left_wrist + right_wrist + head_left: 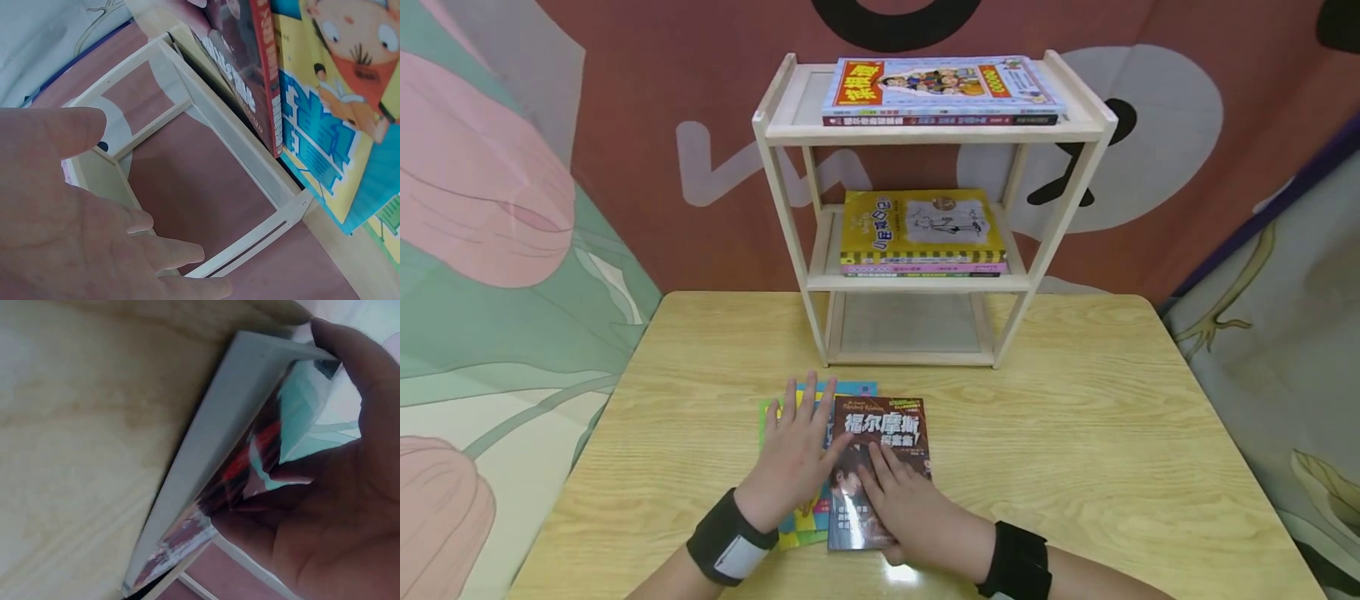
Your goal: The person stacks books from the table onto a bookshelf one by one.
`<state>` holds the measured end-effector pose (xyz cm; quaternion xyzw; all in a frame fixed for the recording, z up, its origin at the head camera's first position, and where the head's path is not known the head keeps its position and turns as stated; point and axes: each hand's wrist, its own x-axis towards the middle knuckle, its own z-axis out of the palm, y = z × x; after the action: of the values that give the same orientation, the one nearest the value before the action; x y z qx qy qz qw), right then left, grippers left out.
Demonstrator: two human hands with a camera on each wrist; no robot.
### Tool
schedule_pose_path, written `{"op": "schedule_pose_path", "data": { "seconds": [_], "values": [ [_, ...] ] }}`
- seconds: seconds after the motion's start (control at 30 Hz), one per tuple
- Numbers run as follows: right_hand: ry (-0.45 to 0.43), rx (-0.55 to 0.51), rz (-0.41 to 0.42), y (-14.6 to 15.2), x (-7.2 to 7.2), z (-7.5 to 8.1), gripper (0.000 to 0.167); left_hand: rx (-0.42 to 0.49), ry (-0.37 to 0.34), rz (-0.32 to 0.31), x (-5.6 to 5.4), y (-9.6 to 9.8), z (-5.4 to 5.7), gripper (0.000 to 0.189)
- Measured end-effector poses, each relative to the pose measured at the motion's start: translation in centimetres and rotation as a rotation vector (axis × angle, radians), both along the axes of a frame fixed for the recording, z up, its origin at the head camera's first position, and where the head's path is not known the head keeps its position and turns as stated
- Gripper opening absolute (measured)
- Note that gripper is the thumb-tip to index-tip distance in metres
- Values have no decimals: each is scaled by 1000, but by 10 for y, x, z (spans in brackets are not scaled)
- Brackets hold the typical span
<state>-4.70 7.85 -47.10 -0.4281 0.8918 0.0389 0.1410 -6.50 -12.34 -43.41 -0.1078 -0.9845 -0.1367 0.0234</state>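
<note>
Black wristbands (732, 536) are sitting nearest in the head view. The left hand (795, 454) is holding nothing, fingers straight and spread above colourful books (805, 521); the right hand (921, 512) is resting straight-fingered on a dark book (850, 512) overlapping them on the desk (1075, 417). In the left wrist view, fingers are showing before a wooden shelf (247, 240). In the right, fingers are touching the dark book's cover.
</note>
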Motion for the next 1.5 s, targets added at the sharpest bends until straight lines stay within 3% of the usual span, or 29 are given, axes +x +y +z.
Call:
{"op": "schedule_pose_path", "data": {
  "seconds": [0.13, 0.33, 0.57, 0.63, 0.73, 0.87, 1.0, 1.07, 1.17, 1.33, 1.5],
  "values": [
    [-17, 27, -25, 2, 1, 8, 96, 8, -5, 7, -1, -2, 3, 74],
    [-95, -38, -123, 13, -1, 31, 78, -11, 28, -3, -1, -7, 5, 69],
    [135, -268, -86, 32, -10, 51, 67, -35, 13, -34, -3, -7, 5, 75],
    [151, -327, -69, 37, -11, 57, 68, -39, 11, -54, -4, -6, 5, 81],
    [131, -410, -38, 44, -12, 66, 73, -44, 20, -102, -5, -3, 4, 91],
    [143, -525, 94, 52, -15, 75, 72, -51, 38, -225, -6, -1, 5, 104],
    [194, -643, 240, 60, -23, 80, 76, 27, 9, -376, -6, 1, 6, 95],
    [185, -670, 271, 64, -27, 81, 81, 83, -29, -424, -5, 2, 7, 85],
    [148, -686, 276, 69, -30, 83, 69, 128, -41, -460, -4, 5, 8, 75],
    [140, -639, 208, 72, -31, 85, 54, 93, 51, -429, -2, 8, 11, 68],
    [68, -523, 59, 74, -25, 92, 67, 37, 107, -339, -1, 10, 15, 68]
  ]
}}
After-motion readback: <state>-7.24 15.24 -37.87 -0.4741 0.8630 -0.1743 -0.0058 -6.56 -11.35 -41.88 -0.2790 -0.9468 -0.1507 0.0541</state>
